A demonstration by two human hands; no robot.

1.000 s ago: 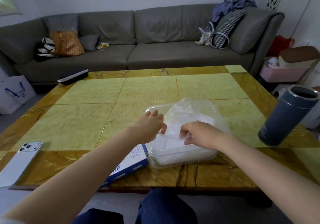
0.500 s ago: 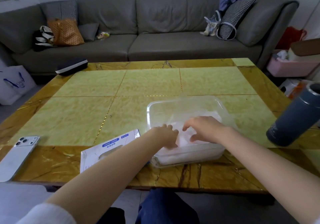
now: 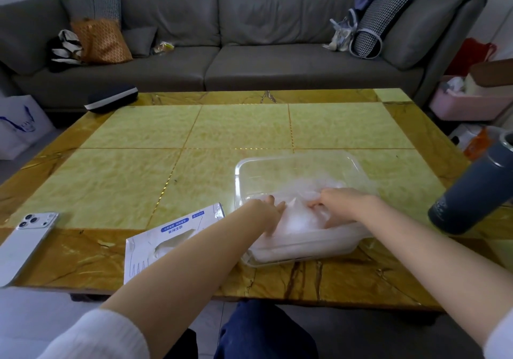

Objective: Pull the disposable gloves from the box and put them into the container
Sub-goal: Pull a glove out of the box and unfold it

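thin clear plastic disposable gloves (image 3: pixel 301 215) are seen as a crumpled pile inside the clear rectangular plastic container (image 3: pixel 297 162), which is placed on the yellow and brown marble table (image 3: pixel 138 175) near its front edge; the left hand (image 3: pixel 263 214) is laid on the pile, fingers nearly straight and kept together; the right hand (image 3: pixel 342 206) is also on the pile, its fingers bent down into the plastic, and it cannot be told if anything is pinched; the flat white and blue glove box (image 3: pixel 144 250) is lying just left of the container; a white smartphone (image 3: pixel 25 242) is lying at the far left; a dark grey bottle (image 3: pixel 469 194) is standing at the right
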